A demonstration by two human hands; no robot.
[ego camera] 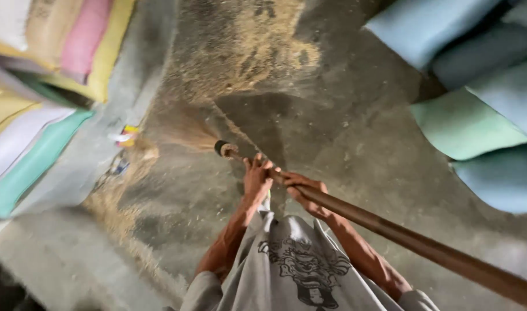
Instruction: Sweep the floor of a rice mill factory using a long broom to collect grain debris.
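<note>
Both hands are gripping the long brown broom handle point(390, 230): the left hand point(257, 178) is closing its fingers around it farther down, near the bristle head, and the right hand point(306, 193) is wrapping it just behind, nearer the body. The step in hand looks like a sweeping stroke, with the blurred broom bristles point(182, 132) brushing the concrete floor point(344, 115) to the far left, beside the scattered husk or grain point(240, 52). A further stroke would probably call for keeping both grips firm and dragging the head through that heap, between the stacked sacks point(482, 121) on the right and the coloured sacks point(33, 115) on the left.
</note>
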